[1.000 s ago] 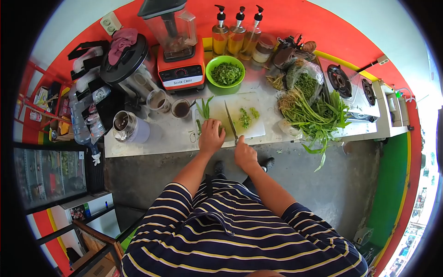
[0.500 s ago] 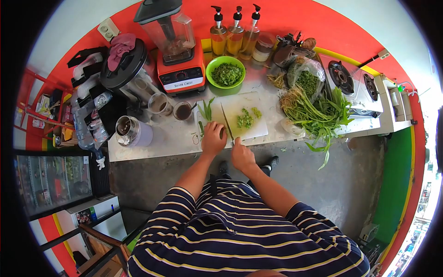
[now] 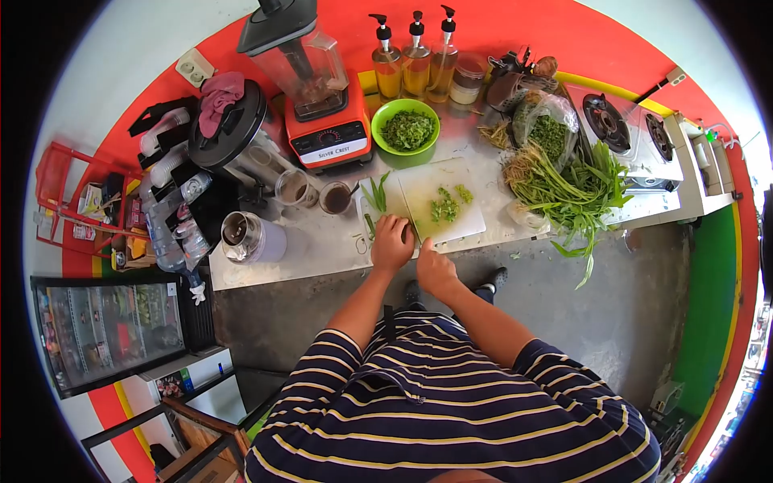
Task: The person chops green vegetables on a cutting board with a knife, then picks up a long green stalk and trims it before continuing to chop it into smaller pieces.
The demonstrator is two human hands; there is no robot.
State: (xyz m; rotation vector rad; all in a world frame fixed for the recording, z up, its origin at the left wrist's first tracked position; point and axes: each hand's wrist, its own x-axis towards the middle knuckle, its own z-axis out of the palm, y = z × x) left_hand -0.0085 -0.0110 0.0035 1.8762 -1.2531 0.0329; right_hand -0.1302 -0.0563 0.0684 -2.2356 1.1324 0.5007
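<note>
My right hand [image 3: 436,268] is closed round the handle of a knife [image 3: 409,208], whose blade points away across the white cutting board [image 3: 467,217]. Just left of the blade, my left hand [image 3: 392,243] rests on the board with fingers curled over green leaves; part of the bunch is hidden beneath it. Long green leaves [image 3: 376,195] stick out past the fingers. Chopped green pieces [image 3: 444,207] lie right of the knife. Behind the board stands a green bowl [image 3: 433,138] holding chopped greens [image 3: 407,130].
A red blender [image 3: 328,133] stands back left, near a glass of dark liquid [image 3: 335,198] and a metal flask [image 3: 262,237]. Pump bottles [image 3: 415,68] line the wall. Leafy greens [image 3: 564,189] lie right, before a gas stove [image 3: 607,121].
The whole view has shifted, so the counter and both hands appear farther right and slightly lower. Both hands remain at the board, with the knife still in my right hand.
</note>
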